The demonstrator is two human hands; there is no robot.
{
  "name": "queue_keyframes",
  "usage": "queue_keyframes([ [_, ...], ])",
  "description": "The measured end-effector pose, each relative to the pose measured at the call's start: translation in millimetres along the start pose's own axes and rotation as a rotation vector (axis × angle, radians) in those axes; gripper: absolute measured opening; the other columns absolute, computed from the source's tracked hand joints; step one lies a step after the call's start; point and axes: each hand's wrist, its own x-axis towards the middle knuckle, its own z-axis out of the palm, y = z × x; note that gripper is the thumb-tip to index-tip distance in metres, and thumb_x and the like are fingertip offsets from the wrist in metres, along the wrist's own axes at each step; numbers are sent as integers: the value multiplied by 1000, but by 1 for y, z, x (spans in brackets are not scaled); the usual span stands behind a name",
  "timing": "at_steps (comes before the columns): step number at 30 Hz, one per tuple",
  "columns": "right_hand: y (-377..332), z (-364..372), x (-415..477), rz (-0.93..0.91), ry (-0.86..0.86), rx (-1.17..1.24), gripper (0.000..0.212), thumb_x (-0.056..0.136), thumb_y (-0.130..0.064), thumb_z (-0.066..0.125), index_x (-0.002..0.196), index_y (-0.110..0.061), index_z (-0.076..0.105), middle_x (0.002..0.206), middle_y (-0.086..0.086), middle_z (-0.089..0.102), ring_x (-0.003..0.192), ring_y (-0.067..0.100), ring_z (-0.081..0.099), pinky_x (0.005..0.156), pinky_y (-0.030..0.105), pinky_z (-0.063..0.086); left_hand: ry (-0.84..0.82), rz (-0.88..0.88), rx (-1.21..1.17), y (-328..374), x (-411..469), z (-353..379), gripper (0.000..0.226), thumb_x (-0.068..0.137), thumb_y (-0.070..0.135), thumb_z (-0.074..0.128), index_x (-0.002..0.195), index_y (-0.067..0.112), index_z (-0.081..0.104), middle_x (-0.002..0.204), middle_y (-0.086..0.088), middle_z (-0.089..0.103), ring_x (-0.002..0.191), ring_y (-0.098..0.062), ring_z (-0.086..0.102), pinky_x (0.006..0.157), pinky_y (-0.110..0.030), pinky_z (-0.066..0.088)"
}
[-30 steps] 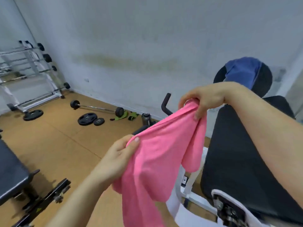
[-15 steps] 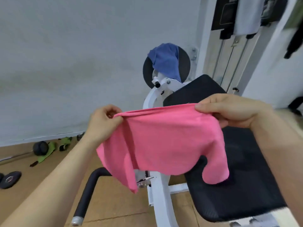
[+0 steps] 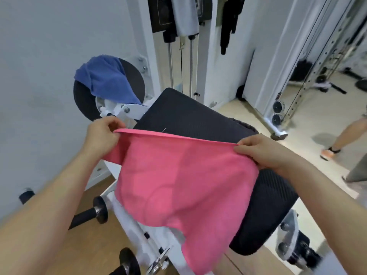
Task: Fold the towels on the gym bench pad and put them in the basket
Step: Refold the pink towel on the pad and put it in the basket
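Observation:
A pink towel (image 3: 178, 185) hangs stretched between my two hands above the black bench pad (image 3: 190, 118). My left hand (image 3: 101, 133) pinches its upper left corner. At the upper right corner my right hand (image 3: 264, 151) grips the taut top edge. The towel's lower part drapes over the pad and the white frame. A blue towel (image 3: 107, 80) lies draped over a round black roller pad behind the bench. No basket is in view.
The white machine frame (image 3: 137, 231) with black handle grips (image 3: 89, 215) stands below the towel. A cable weight stack (image 3: 182, 46) with hanging straps rises behind the bench. Another person's leg (image 3: 345, 133) stands at the right. A wall closes the left side.
My hands have spread apart and pulled the pink towel's top edge straight. The view has swung right and down over the bench pad, and the towel now hangs flatter.

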Motion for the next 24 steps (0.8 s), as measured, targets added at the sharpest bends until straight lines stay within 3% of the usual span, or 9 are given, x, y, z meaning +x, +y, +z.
queue_keyframes([
  [3, 27, -6, 16, 3, 283, -310, 22, 87, -23, 58, 67, -16, 68, 68, 2, 66, 65, 14, 58, 58, 28, 45, -130, 25, 220, -7, 28, 29, 14, 84, 8, 64, 93, 13, 74, 94, -6, 72, 90, -26, 63, 76, -29, 44],
  [6, 35, -5, 29, 1, 430, -471, 16, 85, -24, 54, 74, -22, 65, 74, -4, 63, 72, 21, 56, 63, 31, 44, -54, -87, 120, -8, 43, 56, 9, 88, 14, 61, 92, 11, 68, 91, -8, 68, 89, -29, 61, 80, -36, 47],
  [9, 32, 5, 42, -26, 473, -572, 13, 84, -22, 51, 85, -21, 64, 78, -3, 58, 74, 22, 49, 63, 33, 42, 89, -212, -135, -1, 56, 78, 9, 85, 20, 68, 78, 22, 62, 74, 6, 61, 70, -16, 57, 73, -30, 47],
  [11, 30, 13, 50, -43, 457, -571, 17, 83, -17, 50, 93, -19, 63, 87, 0, 60, 80, 24, 53, 65, 35, 44, 109, -241, -234, 2, 65, 91, 5, 85, 20, 68, 81, 21, 65, 70, 11, 59, 64, -9, 54, 66, -24, 46],
  [14, 28, 22, 60, -43, 468, -590, 34, 83, -10, 50, 115, -16, 59, 106, 8, 57, 100, 31, 52, 74, 40, 48, 50, -229, -328, 6, 84, 109, 9, 90, 13, 60, 93, 17, 67, 77, 13, 60, 73, -6, 53, 66, -14, 42],
  [16, 22, 34, 68, -56, 496, -643, 39, 84, -11, 51, 122, -15, 55, 114, 9, 53, 107, 32, 45, 74, 40, 46, 19, -211, -334, 6, 99, 120, 15, 92, 13, 56, 97, 18, 69, 86, 10, 63, 81, -7, 56, 73, -16, 42],
  [20, 5, 87, 96, -154, 499, -744, 43, 78, -20, 64, 119, -13, 57, 103, 10, 55, 91, 33, 50, 63, 40, 48, -64, -188, -383, 3, 135, 146, 11, 85, 21, 68, 96, 21, 69, 96, 5, 67, 89, -11, 61, 86, -24, 48],
  [22, 5, 103, 120, -161, 545, -745, 48, 73, -17, 70, 119, -11, 59, 95, 10, 55, 80, 32, 51, 57, 40, 49, -102, -218, -431, -2, 156, 156, 17, 81, 25, 74, 96, 19, 69, 99, 3, 69, 91, -14, 63, 88, -27, 50],
  [24, 4, 102, 142, -139, 600, -704, 38, 74, -9, 71, 112, -10, 63, 89, 10, 54, 74, 31, 49, 53, 39, 48, -156, -279, -511, -6, 176, 165, 12, 82, 25, 73, 93, 20, 70, 99, 0, 69, 95, -18, 64, 89, -33, 52],
])
